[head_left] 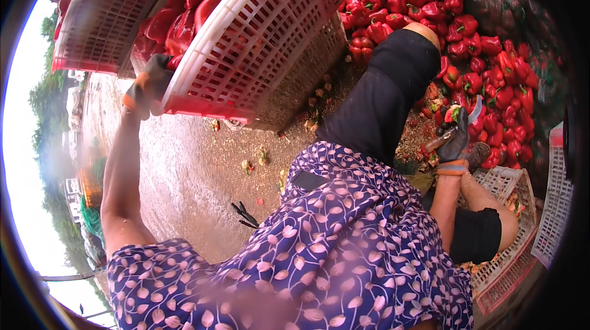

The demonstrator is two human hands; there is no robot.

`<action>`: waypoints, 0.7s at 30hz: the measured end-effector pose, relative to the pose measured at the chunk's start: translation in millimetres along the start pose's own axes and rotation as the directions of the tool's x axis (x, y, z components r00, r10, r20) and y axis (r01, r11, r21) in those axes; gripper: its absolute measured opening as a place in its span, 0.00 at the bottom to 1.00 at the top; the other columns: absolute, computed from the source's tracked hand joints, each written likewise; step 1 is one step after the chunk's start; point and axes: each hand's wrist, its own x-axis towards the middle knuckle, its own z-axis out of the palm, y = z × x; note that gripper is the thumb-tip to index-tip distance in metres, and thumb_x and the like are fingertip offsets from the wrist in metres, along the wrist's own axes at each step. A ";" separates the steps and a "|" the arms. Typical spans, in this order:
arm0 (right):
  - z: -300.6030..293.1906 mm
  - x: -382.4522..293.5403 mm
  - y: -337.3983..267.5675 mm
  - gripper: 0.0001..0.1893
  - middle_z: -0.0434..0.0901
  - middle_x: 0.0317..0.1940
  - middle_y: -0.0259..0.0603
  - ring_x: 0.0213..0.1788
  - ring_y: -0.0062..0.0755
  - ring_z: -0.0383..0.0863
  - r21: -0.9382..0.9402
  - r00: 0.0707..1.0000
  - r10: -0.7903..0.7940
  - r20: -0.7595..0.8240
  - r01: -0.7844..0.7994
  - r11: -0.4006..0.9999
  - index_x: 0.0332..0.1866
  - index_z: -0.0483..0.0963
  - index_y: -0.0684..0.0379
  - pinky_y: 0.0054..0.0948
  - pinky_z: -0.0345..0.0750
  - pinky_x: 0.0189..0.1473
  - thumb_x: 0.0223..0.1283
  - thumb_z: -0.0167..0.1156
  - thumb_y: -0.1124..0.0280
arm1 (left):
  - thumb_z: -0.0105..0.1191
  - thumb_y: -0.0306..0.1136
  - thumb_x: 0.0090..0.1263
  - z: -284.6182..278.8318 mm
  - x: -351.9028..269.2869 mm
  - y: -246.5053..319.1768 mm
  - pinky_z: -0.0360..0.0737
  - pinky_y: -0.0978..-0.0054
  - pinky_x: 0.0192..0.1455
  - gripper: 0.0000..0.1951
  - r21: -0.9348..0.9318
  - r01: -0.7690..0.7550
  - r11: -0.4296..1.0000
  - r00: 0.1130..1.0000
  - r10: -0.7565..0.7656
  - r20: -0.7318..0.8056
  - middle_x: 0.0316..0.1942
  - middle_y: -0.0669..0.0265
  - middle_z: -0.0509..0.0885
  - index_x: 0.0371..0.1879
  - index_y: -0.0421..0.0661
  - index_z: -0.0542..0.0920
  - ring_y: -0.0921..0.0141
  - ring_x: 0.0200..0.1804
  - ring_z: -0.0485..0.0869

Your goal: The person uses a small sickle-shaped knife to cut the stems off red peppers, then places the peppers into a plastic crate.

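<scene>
My left hand, in a dark glove with an orange cuff, is at the near left corner of a white-and-red plastic crate. Its fingers reach over the rim against the red peppers inside; whether they grip anything is hidden. At the right, my right hand, gloved too, holds a knife with a brown handle and a curved blade. A pepper piece with red flesh and a green part shows at its fingers. A large heap of whole red bell peppers lies beyond this hand.
Another filled crate stands at the upper left. A light crate with scraps is beside my right leg, with a further crate at the right edge. Pepper cores and seeds litter the wet floor. Netting lies behind the heap.
</scene>
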 end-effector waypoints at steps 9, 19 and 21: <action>-5.9 -3.6 -6.6 0.15 0.79 0.34 0.40 0.22 0.23 0.74 0.001 0.999 -0.013 -0.053 0.013 1.000 0.43 0.72 0.55 0.21 0.72 0.21 0.61 0.52 0.55 | 0.58 0.30 0.55 -4.0 18.3 10.7 0.72 0.81 0.26 0.07 0.066 0.132 0.989 0.979 -0.140 0.147 0.18 0.69 0.78 0.32 0.43 0.81 0.79 0.24 0.75; -9.5 -3.0 -11.7 0.15 0.79 0.33 0.40 0.23 0.24 0.74 0.054 0.999 -0.025 -0.046 0.028 0.998 0.42 0.72 0.56 0.21 0.72 0.21 0.61 0.52 0.55 | 0.57 0.31 0.57 -18.9 21.8 29.8 0.72 0.80 0.26 0.09 0.140 0.178 0.974 0.958 -0.205 0.202 0.19 0.68 0.78 0.35 0.43 0.80 0.78 0.23 0.76; -12.2 -5.1 -13.6 0.15 0.79 0.33 0.40 0.23 0.24 0.74 0.049 0.998 -0.020 -0.052 0.022 0.999 0.42 0.72 0.56 0.21 0.72 0.21 0.61 0.52 0.55 | 0.57 0.32 0.57 -19.4 23.5 34.1 0.72 0.80 0.26 0.09 0.148 0.181 0.972 0.954 -0.210 0.212 0.19 0.68 0.78 0.36 0.43 0.80 0.78 0.23 0.76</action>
